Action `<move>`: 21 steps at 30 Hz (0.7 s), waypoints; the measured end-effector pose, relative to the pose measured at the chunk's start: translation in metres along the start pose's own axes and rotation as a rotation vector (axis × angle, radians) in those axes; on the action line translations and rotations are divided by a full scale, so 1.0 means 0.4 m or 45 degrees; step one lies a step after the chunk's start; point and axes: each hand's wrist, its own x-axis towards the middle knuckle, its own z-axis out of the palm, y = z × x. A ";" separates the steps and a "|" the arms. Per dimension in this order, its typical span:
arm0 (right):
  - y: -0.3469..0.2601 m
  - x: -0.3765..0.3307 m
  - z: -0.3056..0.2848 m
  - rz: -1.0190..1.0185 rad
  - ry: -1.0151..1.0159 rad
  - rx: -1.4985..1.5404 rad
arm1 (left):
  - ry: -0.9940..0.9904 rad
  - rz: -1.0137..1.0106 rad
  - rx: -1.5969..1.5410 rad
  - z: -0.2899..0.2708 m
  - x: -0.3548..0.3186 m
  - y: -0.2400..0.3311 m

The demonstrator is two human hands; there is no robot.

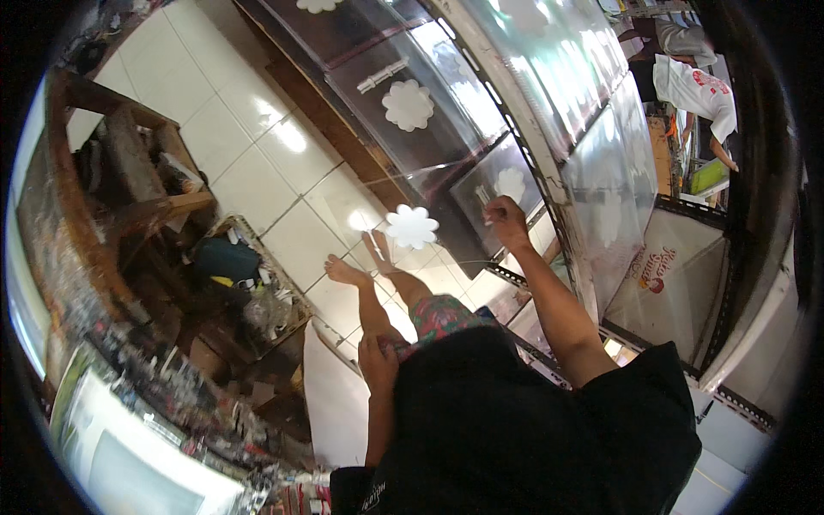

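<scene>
The right hand (pixel 506 221) pinched a clear plastic sheet (pixel 446 238), probably by its edge to spare the white scalloped print (pixel 412 227), while the left hand (pixel 378 359), its grip unclear, rested by patterned shorts (pixel 448 319).

Head-worn fisheye, looking steeply down, wearer's torso (pixel 532 421) close, tiled floor (pixel 257 176) farther

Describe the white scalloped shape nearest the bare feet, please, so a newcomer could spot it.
Start at the large slanted rack, then find the right hand near it. Left of that hand, the white scalloped shape shows against pale floor tiles, unlike its lookalikes on the rack.
</scene>
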 end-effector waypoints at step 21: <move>0.661 0.466 -0.229 0.167 0.531 -0.998 | 0.036 -0.281 0.149 0.287 0.011 -0.038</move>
